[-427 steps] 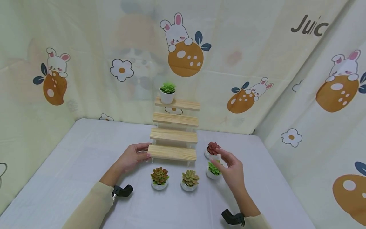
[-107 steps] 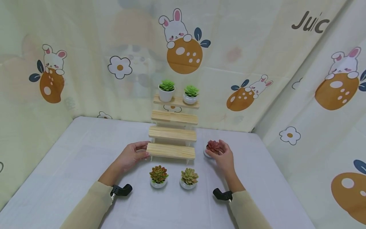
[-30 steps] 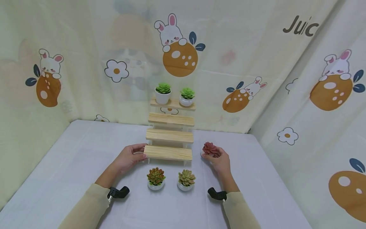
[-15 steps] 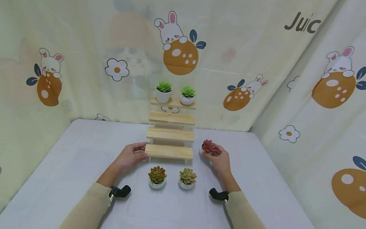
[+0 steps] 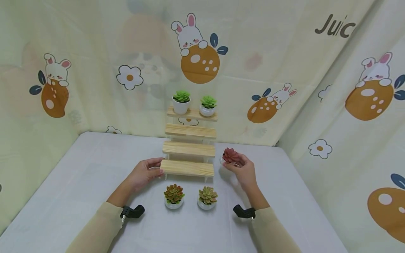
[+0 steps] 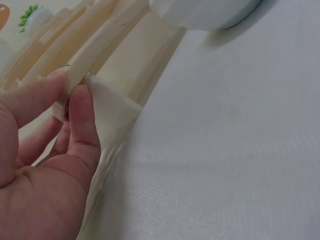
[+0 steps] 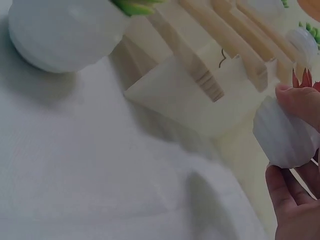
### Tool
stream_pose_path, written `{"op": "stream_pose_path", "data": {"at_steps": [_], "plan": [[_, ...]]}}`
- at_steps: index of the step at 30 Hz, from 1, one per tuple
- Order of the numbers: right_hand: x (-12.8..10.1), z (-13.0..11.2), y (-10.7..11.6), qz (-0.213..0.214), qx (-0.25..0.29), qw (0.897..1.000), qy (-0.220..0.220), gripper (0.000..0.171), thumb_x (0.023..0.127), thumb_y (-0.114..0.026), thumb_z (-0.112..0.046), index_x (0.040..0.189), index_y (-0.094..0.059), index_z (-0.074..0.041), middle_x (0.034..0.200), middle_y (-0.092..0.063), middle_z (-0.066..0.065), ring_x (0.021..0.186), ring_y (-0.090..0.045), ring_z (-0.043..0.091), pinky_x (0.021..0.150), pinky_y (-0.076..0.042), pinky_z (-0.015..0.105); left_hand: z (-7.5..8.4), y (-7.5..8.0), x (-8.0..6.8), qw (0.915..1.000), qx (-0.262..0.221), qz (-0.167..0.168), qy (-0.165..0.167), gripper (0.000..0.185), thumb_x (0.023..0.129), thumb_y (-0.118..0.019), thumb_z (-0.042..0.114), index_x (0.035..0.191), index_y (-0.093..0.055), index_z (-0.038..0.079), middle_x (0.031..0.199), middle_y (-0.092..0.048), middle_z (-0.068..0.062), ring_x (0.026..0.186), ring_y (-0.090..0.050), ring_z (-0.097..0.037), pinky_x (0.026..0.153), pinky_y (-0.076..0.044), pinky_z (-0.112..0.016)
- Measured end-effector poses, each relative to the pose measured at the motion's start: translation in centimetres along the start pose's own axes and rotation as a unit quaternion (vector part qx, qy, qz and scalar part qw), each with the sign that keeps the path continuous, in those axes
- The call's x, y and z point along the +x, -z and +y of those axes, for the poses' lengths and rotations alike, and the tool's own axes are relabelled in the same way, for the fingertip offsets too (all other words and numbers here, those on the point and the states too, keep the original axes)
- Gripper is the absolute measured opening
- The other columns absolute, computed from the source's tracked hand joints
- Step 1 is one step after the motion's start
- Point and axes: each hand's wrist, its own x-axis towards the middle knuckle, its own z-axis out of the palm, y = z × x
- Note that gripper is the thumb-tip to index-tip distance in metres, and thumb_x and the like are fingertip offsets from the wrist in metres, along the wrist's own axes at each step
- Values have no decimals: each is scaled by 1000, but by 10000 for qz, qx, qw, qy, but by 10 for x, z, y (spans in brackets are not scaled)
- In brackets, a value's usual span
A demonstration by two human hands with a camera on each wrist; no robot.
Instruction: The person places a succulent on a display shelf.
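A four-step wooden stand (image 5: 189, 147) rises at the table's middle back. My left hand (image 5: 145, 173) pinches the left end of its lowest step (image 6: 95, 55) between thumb and fingers. My right hand (image 5: 242, 171) grips a red succulent (image 5: 230, 155) by its white pot (image 7: 285, 137), lifted a little off the table right of the stand. On the top step stand two green succulents: one (image 5: 181, 102) at the left, one (image 5: 207, 105) at the right. In front of the stand, two more potted succulents sit on the table, a red-green one (image 5: 173, 196) and a yellowish one (image 5: 207, 198).
The white table (image 5: 79, 182) is hemmed in by printed curtains (image 5: 95, 70) at the back and both sides. The stand's second and third steps hold nothing. A round white pot (image 7: 65, 32) lies close to the stand's foot in the right wrist view.
My right hand has raised the red succulent slightly off the table, toward the stand. The left hand stays on the lowest step. Earlier, a second green succulent was put on the top step.
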Motion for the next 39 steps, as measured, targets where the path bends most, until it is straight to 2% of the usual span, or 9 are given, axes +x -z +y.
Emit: {"op": "stream_pose_path", "data": {"at_steps": [7,14,19,23,30,36,39], "plan": [[0,-22,-4,-310,80,9994,-159,62,78,-89,-8,133,-62,-4,124,-69,6,104,-67,6,84,-59,16,1,0,-1,10000,-61,-23,-6,60,95,-65,-4,151,-42,-6,136,-55,-25,99,-67,-11,86,-62,-22],[3,-40,-9,-698,168,9974,60,57,80,-87,-9,132,-65,-6,119,-72,-2,104,-69,8,85,-59,17,4,0,-2,9999,-125,-23,49,61,96,-65,-4,152,-42,-5,137,-54,-24,101,-67,-11,89,-61,-24],[4,-52,-12,-878,305,9956,125,54,83,-85,-9,132,-65,-5,127,-70,2,109,-69,10,88,-60,19,4,0,-2,9999,-126,-1,85,61,96,-65,-3,152,-42,-4,137,-54,-24,101,-67,-12,88,-62,-24],[6,-57,-14,-965,514,9938,191,55,83,-84,-7,134,-64,-3,128,-71,2,110,-70,9,89,-61,21,2,-1,-1,9998,-132,25,165,61,95,-66,-3,152,-44,-2,135,-56,-21,102,-67,-13,87,-62,-24],[9,-70,-20,-1126,506,9915,403,57,84,-85,-13,137,-65,-7,129,-71,1,112,-69,10,90,-60,20,1,0,0,9996,-196,19,189,60,95,-66,-3,151,-44,-2,133,-56,-19,102,-67,-13,87,-62,-23],[11,-81,-29,-1456,967,9829,588,58,85,-81,-2,140,-62,-4,132,-71,4,115,-70,13,94,-60,25,1,-1,0,9996,-215,-3,176,61,95,-66,-4,151,-44,-3,133,-56,-20,101,-67,-13,86,-62,-23],[12,-86,-35,-1444,988,9828,593,56,84,-81,-2,137,-64,-5,130,-72,3,114,-71,13,93,-60,24,1,-2,0,9994,-260,48,202,59,95,-66,-5,151,-46,-2,132,-56,-19,101,-67,-13,86,-62,-23]]}}
